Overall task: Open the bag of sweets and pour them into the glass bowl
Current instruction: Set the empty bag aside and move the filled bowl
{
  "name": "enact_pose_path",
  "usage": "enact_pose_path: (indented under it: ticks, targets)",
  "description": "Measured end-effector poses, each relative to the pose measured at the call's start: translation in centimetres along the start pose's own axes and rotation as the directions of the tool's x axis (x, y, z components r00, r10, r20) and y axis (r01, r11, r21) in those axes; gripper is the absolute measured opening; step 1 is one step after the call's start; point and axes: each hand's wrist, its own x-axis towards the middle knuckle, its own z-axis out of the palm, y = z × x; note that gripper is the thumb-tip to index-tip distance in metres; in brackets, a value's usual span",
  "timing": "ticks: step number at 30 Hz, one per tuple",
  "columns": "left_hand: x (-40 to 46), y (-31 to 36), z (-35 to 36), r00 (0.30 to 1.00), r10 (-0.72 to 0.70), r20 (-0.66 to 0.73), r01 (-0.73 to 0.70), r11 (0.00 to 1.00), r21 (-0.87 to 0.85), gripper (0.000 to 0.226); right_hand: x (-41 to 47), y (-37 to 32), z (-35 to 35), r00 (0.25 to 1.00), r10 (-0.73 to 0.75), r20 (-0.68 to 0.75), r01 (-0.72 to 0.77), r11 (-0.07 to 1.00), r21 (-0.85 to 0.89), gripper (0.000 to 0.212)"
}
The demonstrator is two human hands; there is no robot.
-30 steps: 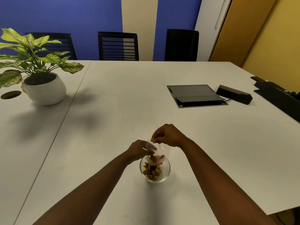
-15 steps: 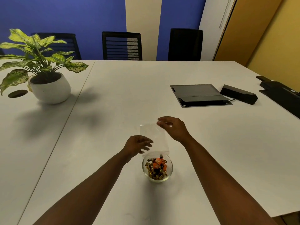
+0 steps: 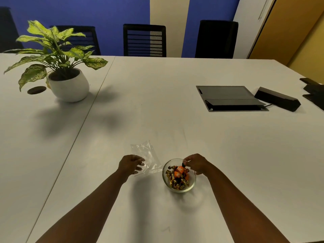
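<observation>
A small glass bowl point(image 3: 192, 182) stands near the table's front edge, filled with gold-wrapped and orange sweets point(image 3: 177, 175). Flat on the table just left of the bowl lies the clear plastic bag point(image 3: 146, 152), which looks empty. My left hand point(image 3: 130, 165) is at the bag's near corner, with its fingers curled on the plastic. My right hand point(image 3: 197, 163) hovers at the bowl's far right rim. Its thumb and forefinger are pinched on a small dark sweet point(image 3: 183, 165) just above the pile.
A potted plant point(image 3: 67, 84) stands at the far left, beside a round cable hole point(image 3: 36, 90). At the far right are a grey floor-box lid point(image 3: 229, 98), a black box point(image 3: 277, 100) and more black devices point(image 3: 313, 92). Black chairs point(image 3: 144, 40) line the far edge.
The bag was upended over the bowl in both hands, then lifted away. It now lies on the table to the left under my left hand. My right hand has moved to the bowl's rim.
</observation>
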Motion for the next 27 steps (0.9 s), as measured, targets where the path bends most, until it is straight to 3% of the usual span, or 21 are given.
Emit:
enact_pose_path:
  ticks: [6,11,14,18,21,25,27]
  targets:
    - [0.4,-1.8,-0.5,0.994,-0.113,0.003,0.113,0.991,0.071,0.022,-0.4,0.4,0.8,0.999,0.037,0.039,-0.04,0.995,0.094,0.027]
    - [0.5,-2.3,-0.3,0.992,-0.121,-0.02,0.122,0.988,0.096,0.006,-0.8,0.7,1.3,0.994,0.11,0.004,-0.109,0.984,0.143,0.025]
    - [0.8,-2.7,-0.4,0.993,-0.081,-0.081,0.098,0.967,0.237,0.033,-1.0,0.5,1.6,0.996,0.087,-0.039,-0.082,0.991,0.104,0.026]
    - [1.1,-3.0,-1.1,0.99,-0.033,-0.138,0.094,0.879,0.467,0.051,-1.0,0.6,1.8,0.994,0.091,-0.065,-0.085,0.992,0.094,0.028]
    - [0.9,-2.7,-1.2,0.973,0.108,-0.202,0.044,0.779,0.625,0.063,-0.9,0.6,1.8,0.992,0.1,-0.08,-0.09,0.989,0.12,0.028]
    - [0.4,-0.7,0.4,0.918,0.31,-0.247,-0.174,0.875,0.452,0.052,-0.8,0.3,1.4,0.989,0.119,-0.085,-0.097,0.969,0.228,0.025]
    - [0.2,0.6,1.8,0.929,0.312,-0.197,-0.227,0.904,0.363,0.04,-0.8,-0.1,1.1,0.989,0.121,-0.08,-0.094,0.955,0.282,0.02]
